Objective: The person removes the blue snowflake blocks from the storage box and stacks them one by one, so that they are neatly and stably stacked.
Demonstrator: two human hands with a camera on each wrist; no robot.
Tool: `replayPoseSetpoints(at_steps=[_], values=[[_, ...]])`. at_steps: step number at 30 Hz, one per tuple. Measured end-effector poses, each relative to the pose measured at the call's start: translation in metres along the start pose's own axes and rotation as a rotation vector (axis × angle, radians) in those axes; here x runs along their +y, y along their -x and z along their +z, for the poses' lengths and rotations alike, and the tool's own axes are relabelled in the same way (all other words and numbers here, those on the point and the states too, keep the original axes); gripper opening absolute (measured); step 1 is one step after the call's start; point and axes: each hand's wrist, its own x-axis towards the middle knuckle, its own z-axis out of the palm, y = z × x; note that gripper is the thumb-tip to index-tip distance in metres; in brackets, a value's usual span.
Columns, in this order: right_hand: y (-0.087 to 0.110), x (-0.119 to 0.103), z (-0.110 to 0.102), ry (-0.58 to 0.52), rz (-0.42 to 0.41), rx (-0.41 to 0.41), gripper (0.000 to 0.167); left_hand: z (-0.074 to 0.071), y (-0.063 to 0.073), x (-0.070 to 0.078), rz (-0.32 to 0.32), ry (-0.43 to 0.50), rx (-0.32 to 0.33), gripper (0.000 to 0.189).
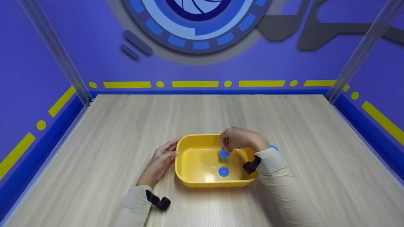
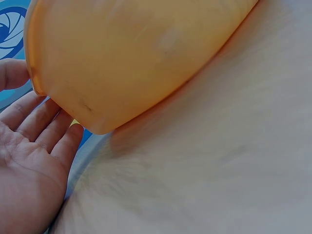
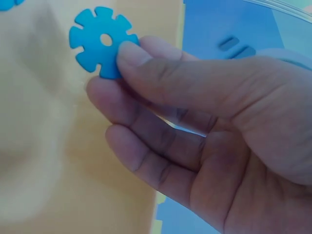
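A yellow plastic basin (image 1: 197,182) sits on the table. At its left end my left hand (image 1: 162,162) touches the outer wall near the rim, fingers fairly straight; the left wrist view shows the fingertips (image 2: 70,131) against the basin's wall (image 2: 141,53). Over the right part of the basin, my right hand (image 1: 241,138) pinches a blue notched disc (image 3: 100,43) with a small centre hole between thumb and fingers. A second blue notched disc (image 1: 223,171) lies flat on the basin floor, below the held one in the head view.
Another blue piece (image 1: 274,147) shows partly behind the right sleeve, outside the basin. The wood-grain table (image 1: 126,126) is bounded by blue-purple walls (image 1: 202,71) at the back and both sides. Black wrist cameras (image 1: 162,203) sit on both sleeves.
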Motion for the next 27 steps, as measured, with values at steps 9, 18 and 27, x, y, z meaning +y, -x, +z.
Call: replayPoseSetpoints(at_steps=[9, 18, 27], values=[[0.015, 0.001, -0.014, -0.057, 0.000, 0.084, 0.009, 0.000, -0.001, 0.001, -0.003, -0.001, 0.018, 0.062], [0.029, 0.009, -0.019, -0.061, 0.010, 0.176, 0.006, 0.000, 0.000, 0.000, -0.007, -0.005, 0.017, 0.062], [0.046, 0.027, -0.019, -0.103, -0.038, 0.316, 0.009, 0.000, 0.000, 0.000, -0.005, -0.018, 0.008, 0.063]])
